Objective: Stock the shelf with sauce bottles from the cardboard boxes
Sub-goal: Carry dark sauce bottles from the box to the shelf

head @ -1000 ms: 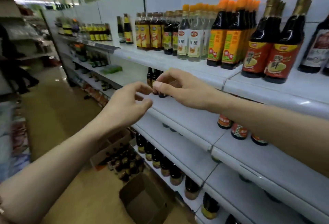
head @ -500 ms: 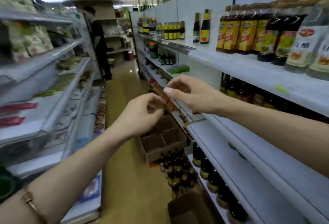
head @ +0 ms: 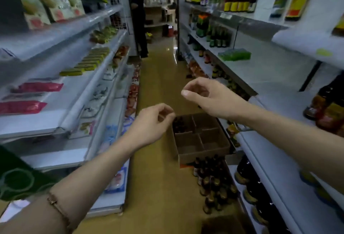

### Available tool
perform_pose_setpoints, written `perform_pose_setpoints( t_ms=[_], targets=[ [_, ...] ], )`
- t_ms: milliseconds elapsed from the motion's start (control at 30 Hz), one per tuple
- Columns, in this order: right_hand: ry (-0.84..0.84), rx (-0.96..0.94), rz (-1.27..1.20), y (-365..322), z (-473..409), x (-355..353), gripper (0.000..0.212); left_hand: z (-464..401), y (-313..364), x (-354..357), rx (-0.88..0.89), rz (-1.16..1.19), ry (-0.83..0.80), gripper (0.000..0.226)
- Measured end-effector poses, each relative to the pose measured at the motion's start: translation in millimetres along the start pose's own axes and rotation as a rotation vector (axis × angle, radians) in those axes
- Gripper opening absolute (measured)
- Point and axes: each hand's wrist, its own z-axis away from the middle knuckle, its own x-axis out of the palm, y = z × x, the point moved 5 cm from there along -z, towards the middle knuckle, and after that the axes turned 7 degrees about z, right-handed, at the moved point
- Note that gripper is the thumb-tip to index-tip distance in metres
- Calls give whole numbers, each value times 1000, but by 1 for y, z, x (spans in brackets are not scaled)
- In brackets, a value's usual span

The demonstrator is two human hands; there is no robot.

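Note:
My left hand and my right hand hover in mid-air over the aisle, fingers loosely curled, nothing in either. Below them on the floor stands an open cardboard box with dividers; a few dark bottles show in its far-left cell, the other cells look bare. A cluster of sauce bottles stands on the floor just in front of the box. The white shelf on my right carries dark sauce bottles on its upper tier and more on the bottom tier.
Another cardboard box lies at the bottom edge. Shelves of packaged goods line the left side. A person in dark clothes stands far down the aisle. The yellow floor runs between the shelves.
My view has swung left from the right-hand shelf to look down the aisle. Both hands have drawn away from the shelf and apart, now over the floor box.

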Motion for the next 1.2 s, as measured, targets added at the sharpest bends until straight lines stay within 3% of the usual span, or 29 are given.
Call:
perform_pose_setpoints(
  t_ms=[467,733,900,1200],
  targets=[
    [24,298,-91,113,-185,68,45,-206,-141,70,71,23,-446,25],
    [55,369,-177,228,-306,104,44,-361,-221,86,104,3,-342,13],
    [21,464,-316,305,-388,127,51,-452,-279,119,-6,-8,-471,9],
    [-100,672,-359,442,-455,207,55,-552,-391,241,-185,-3,-676,30]
  ],
)
